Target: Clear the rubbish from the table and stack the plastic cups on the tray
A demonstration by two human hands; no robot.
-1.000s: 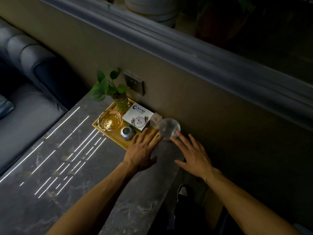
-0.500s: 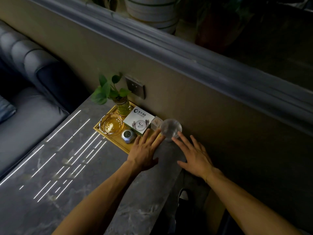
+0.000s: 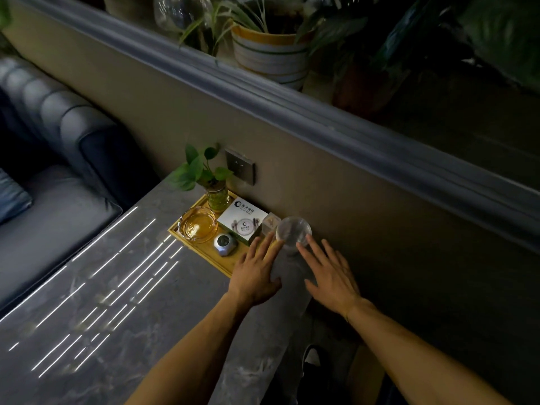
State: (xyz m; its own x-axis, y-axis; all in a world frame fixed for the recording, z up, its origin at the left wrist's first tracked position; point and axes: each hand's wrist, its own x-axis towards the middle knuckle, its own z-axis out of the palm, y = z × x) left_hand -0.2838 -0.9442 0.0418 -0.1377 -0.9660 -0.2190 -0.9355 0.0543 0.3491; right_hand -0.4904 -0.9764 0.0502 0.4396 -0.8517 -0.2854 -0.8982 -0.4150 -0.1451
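Along the table's (image 3: 122,290) far edge by the wall, going left to right on the wooden tray (image 3: 204,254): amber glass ashtray (image 3: 198,225), small plant in a jar (image 3: 217,197), grey round gadget (image 3: 224,243), white printed box (image 3: 243,222), small clear cube holder (image 3: 270,225). Plastic cups (image 3: 293,231) stood at the tray's right end, near the table's far right corner, upright, looking like a stack, though too dim to count them or to say whether they stood on the tray or just beside it. My left hand (image 3: 255,273) was flat, fingers straight and spread, tips at the cups' left side; contact uncertain. My right hand (image 3: 328,276) was flat too, fingers straight, index tip at the cups' right rim. Neither hand held anything. No rubbish visible on the table. I judged the task near done.

Risks, as I judged them: the cups were light and close to the table's right edge, so a careless nudge from either hand could tip them off or into the cube holder. Dim light made misjudging the rim likely.
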